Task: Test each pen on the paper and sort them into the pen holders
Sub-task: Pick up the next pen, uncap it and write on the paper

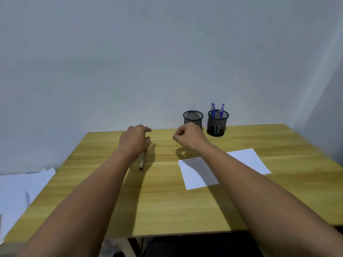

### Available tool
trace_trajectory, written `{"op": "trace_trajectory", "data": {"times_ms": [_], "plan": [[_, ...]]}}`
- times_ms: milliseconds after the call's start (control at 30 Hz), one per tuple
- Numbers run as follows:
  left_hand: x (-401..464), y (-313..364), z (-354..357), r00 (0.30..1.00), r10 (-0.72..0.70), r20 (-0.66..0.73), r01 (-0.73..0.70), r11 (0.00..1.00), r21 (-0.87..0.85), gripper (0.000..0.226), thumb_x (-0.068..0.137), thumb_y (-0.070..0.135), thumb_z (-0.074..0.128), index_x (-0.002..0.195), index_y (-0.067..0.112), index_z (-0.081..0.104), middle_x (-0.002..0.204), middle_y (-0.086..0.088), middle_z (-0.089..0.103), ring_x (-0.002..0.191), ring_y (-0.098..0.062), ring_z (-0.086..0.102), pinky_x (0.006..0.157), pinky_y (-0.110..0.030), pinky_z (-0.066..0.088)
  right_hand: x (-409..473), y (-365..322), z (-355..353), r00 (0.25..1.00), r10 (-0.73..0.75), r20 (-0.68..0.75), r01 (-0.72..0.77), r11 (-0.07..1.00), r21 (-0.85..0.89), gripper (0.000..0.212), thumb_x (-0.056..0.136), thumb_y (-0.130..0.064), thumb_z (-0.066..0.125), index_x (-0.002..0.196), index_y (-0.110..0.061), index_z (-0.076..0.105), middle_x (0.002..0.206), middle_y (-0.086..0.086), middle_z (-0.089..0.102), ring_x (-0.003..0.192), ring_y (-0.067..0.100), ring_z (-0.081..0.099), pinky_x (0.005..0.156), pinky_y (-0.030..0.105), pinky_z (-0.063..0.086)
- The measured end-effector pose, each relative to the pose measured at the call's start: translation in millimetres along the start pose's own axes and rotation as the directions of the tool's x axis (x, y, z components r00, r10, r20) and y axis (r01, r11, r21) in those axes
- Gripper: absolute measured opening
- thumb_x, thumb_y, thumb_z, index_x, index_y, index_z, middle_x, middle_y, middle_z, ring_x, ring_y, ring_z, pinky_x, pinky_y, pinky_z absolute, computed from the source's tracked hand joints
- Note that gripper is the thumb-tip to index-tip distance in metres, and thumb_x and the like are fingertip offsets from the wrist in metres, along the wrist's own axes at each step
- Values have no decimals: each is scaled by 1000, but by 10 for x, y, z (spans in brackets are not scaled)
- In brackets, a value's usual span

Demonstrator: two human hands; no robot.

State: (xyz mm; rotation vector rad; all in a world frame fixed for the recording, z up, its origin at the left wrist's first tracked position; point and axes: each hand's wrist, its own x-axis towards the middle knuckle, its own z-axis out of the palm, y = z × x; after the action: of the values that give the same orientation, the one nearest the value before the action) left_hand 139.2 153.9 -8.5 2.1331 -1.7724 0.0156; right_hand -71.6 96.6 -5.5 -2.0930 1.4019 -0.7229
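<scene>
Two mesh holders at the table's (167, 201) far edge: left holder (193, 118) looks empty, right holder (217, 125) has two blue pens (213, 109). One paper (246, 160) on the table, partly under the right forearm. One pen (142, 162) lies on the table, its far end hidden under the left hand (134, 140), whose fingers curl over it; grip unclear. Right hand (187, 136) clenched, raised, nothing visible in it. Loose white sheets (16, 186) lie off the table, left.

Bare table (167, 201) between pen (143, 160) and paper (196, 173), holders (193, 118) at back
</scene>
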Motion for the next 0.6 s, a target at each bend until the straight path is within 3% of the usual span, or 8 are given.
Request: {"op": "trace_trajectory", "data": {"times_ms": [133, 333, 500, 600], "plan": [[-3, -355, 151, 997, -5, 80, -2, 996, 88, 42, 95, 24, 58, 136, 34, 61, 145, 9, 58, 133, -24, 49, 100, -45, 46, 20, -112, 511, 994, -27, 110, 29, 999, -14, 11, 90, -25, 74, 82, -20, 81, 91, -2, 81, 89, 18, 74, 86, 39, 63], [184, -568, 379, 964, 140, 226, -181, 968, 174, 40, 97, 26, 54, 133, 42, 63, 147, 20, 53, 139, -21, 39, 101, -49, 36, 144, -64, 974, 985, -23, 173, 28, 999, -24, 14, 88, -29, 73, 86, -19, 82, 92, -2, 80, 91, 22, 74, 86, 41, 63], [315, -608, 519, 958, 229, 170, -249, 963, 105, 28, 99, 38, 57, 125, 42, 67, 137, 20, 61, 132, -19, 45, 96, -46, 36, 219, -19, 1094, 995, 3, 102, 6, 996, -89, 33, 81, -55, 77, 78, -22, 75, 82, -5, 75, 82, 20, 70, 70, 34, 56], [356, -578, 607, 958, 254, 133, -269, 956, 118, 27, 98, 41, 57, 123, 41, 67, 134, 15, 63, 127, -21, 48, 95, -45, 38, 242, 1, 1124, 997, 5, 71, 8, 985, -171, 23, 79, -45, 78, 79, -23, 72, 86, -4, 75, 87, 23, 70, 67, 32, 50]]}}
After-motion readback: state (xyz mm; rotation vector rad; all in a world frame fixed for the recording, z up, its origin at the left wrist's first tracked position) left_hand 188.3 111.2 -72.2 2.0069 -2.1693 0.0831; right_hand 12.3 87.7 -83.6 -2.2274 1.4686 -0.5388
